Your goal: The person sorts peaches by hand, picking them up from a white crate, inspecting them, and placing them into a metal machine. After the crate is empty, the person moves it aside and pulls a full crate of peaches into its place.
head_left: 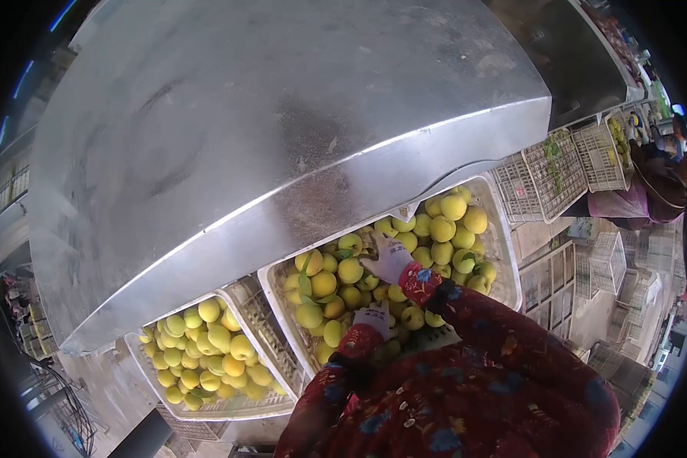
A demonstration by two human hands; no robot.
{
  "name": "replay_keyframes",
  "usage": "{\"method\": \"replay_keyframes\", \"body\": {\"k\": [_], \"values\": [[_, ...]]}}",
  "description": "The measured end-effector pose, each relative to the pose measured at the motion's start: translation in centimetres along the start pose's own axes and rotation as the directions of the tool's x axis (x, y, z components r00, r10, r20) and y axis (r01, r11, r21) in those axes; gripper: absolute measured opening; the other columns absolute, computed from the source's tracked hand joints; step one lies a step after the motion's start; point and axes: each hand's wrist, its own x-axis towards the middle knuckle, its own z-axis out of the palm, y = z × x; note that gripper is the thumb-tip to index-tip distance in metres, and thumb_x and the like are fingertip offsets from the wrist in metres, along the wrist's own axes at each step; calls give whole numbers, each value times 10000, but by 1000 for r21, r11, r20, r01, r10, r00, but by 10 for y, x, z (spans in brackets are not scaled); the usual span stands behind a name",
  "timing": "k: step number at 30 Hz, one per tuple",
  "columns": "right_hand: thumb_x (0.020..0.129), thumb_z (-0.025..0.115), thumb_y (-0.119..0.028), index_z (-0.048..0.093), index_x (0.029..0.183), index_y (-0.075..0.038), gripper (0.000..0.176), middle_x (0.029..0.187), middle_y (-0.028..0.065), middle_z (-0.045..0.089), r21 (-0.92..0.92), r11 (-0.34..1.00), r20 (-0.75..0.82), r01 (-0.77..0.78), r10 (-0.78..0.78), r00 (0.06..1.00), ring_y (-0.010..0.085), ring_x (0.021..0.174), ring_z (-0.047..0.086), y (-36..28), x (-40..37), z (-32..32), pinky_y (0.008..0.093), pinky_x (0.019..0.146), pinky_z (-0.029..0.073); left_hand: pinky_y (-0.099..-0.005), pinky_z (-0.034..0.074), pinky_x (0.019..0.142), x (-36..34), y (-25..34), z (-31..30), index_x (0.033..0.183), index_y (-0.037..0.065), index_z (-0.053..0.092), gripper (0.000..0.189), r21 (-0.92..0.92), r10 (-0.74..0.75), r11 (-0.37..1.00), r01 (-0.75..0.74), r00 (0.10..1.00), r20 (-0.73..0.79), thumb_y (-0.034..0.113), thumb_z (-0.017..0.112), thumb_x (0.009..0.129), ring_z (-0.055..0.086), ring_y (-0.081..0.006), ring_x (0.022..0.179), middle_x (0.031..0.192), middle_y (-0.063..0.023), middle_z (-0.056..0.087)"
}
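Observation:
Both hands wear pale gloves with dark print and reach into a white plastic crate [511, 252] of yellow-green peaches [443, 229]. My right hand [391, 258] is over the middle of the crate, thumb and fingers apart among the peaches, with no fruit visibly gripped. Nearer my body, my left hand [374, 319] rests low among the fruit at the crate's near side; its fingers are partly hidden, so its grip is unclear. A few green leaves [305, 284] lie between the peaches. My sleeves are red with a flower pattern.
A second crate [240, 309] full of peaches [206, 351] stands to the left. Beyond both crates runs a large metal surface [282, 114] with a raised front edge. Stacked crates [549, 175] stand at the right, near another person [633, 198].

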Motion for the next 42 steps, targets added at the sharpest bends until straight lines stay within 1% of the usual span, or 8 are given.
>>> {"method": "replay_keyframes", "body": {"k": [6, 9, 12, 22, 28, 31, 34, 42], "values": [[671, 791, -476, 427, 1379, 21, 938, 1344, 285, 502, -78, 993, -153, -92, 80, 985, 447, 1303, 407, 18, 51, 61, 478, 1096, 351, -476, 496, 910, -26, -20, -19, 1421, 5, 373, 914, -503, -73, 861, -74, 961, -265, 436, 765, 717, 613, -379, 1081, 1179, -207, 614], [682, 813, -403, 485, 1353, -28, 835, 1325, 209, 546, 227, 973, -54, 35, -23, 998, 377, 1240, 505, 12, 16, 16, 447, 1042, 423, -373, 514, 954, -49, -52, -22, 1395, -10, 423, 706, -846, -328, 151, -511, 782, -530, 226, 749, 815, 603, -269, 1128, 1256, -143, 584], [698, 820, -344, 484, 1349, -47, 791, 1317, 170, 561, 364, 892, -63, 270, -265, 962, 373, 1223, 515, -23, -34, -41, 432, 1021, 442, -331, 521, 942, -74, -52, -58, 1394, -7, 447, 572, -774, -312, -51, -631, 747, -588, 42, 669, 869, 575, -214, 1157, 1321, -141, 543], [732, 805, -201, 506, 1264, 13, 647, 1166, 220, 567, -116, 901, -589, 418, -401, 702, 410, 1059, 564, -79, -96, -115, 450, 868, 502, -325, 586, 779, -87, -4, -100, 1358, 12, 423, 616, -535, -206, -279, -798, 593, -778, -16, 703, 810, 619, -261, 1074, 1272, -146, 546], [749, 780, -191, 504, 1234, 11, 593, 1156, 231, 538, -254, 949, -532, 186, -298, 792, 421, 1043, 560, -76, -16, -143, 469, 837, 499, -391, 484, 1029, -88, 3, -104, 1428, 13, 362, 669, -553, -230, -292, -780, 619, -751, 4, 677, 837, 516, -288, 1256, 1378, -153, 480], [742, 780, -242, 511, 1234, -1, 611, 1165, 211, 539, 196, 861, -669, 470, -232, 706, 420, 1036, 551, -95, -68, -141, 481, 861, 476, -413, 470, 1052, -95, 11, -113, 1446, 19, 343, 661, -513, -220, -449, -731, 647, -730, 18, 648, 860, 498, -296, 1275, 1407, -158, 447], [714, 795, -269, 518, 1230, -16, 638, 1166, 190, 544, -304, 748, -401, 590, -662, 633, 406, 1032, 542, -99, -100, -126, 486, 892, 448, -337, 539, 930, -88, 17, -116, 1432, 9, 356, 604, -510, -190, -423, -749, 624, -758, -2, 615, 887, 537, -243, 1224, 1407, -133, 457], [699, 814, -291, 531, 1190, -6, 634, 1093, 219, 558, -311, 913, -720, 263, -407, 562, 411, 993, 536, -75, -59, -106, 504, 850, 441, -424, 484, 1014, -76, 4, -110, 1472, 18, 332, 577, -580, -160, -321, -749, 646, -746, 82, 573, 951, 515, -301, 1266, 1438, -175, 444]]}}
